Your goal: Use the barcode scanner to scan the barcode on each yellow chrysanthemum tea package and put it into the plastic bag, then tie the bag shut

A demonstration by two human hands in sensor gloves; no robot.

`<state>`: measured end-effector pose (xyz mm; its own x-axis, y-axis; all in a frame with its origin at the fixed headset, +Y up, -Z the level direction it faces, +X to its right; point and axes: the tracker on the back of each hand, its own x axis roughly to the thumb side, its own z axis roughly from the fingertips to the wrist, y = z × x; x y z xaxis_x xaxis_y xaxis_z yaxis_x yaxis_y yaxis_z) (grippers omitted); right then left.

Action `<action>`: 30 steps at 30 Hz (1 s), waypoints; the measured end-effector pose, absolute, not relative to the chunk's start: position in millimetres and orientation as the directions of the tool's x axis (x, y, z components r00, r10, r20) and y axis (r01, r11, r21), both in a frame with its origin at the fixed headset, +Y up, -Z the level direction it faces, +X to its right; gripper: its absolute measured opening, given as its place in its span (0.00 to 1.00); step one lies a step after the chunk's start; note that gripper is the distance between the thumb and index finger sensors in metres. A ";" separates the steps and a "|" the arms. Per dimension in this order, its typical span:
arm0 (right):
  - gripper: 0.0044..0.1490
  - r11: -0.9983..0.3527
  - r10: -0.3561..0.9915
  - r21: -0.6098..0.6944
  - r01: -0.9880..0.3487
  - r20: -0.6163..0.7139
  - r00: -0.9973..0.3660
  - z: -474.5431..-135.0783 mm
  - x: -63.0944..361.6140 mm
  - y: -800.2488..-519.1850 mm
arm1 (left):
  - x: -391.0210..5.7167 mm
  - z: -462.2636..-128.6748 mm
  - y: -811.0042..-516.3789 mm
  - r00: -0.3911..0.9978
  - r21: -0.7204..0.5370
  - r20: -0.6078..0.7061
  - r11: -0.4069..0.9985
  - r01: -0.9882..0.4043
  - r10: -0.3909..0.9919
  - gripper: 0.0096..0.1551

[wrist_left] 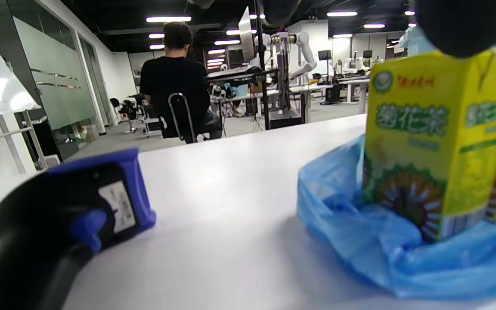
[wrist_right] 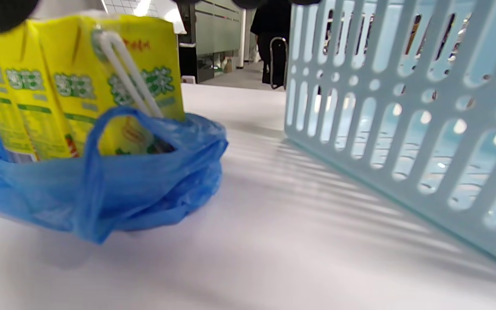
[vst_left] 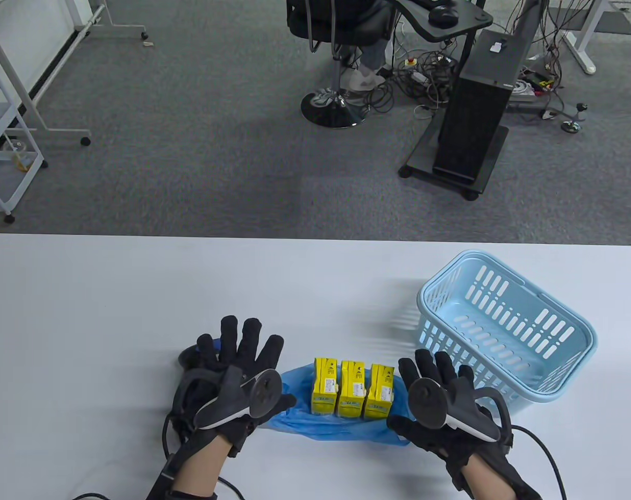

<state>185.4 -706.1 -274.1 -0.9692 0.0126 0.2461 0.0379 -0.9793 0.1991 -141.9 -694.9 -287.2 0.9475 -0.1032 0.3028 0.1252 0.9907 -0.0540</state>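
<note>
packages: I see three yellow tea packages (vst_left: 351,389) upright in a row inside the blue plastic bag (vst_left: 315,424), bag untied on the desk (vst_left: 112,291)
left hand (vst_left: 232,385): fingers straight, grasping nothing, above scanner (wrist_left: 58,215)
right hand (vst_left: 445,401): fingers released, beside bag
basket (vst_left: 508,323): right of bag

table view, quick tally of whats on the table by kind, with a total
yellow tea packages: 3
blue plastic bag: 1
light blue basket: 1
barcode scanner: 1
total: 6
</note>
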 end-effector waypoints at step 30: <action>0.59 -0.851 0.014 0.524 0.045 0.110 -0.994 -290.7 206.7 -759.7 | -114.1 -292.5 -771.7 0.922 -0.331 0.377 0.917 0.224 -0.089 0.47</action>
<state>206.7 -759.7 -290.7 -0.9939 0.0144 0.1095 0.0454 -0.8507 0.5237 -114.1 -771.7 -292.5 0.9221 -0.0893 0.3765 0.2238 0.9168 -0.3307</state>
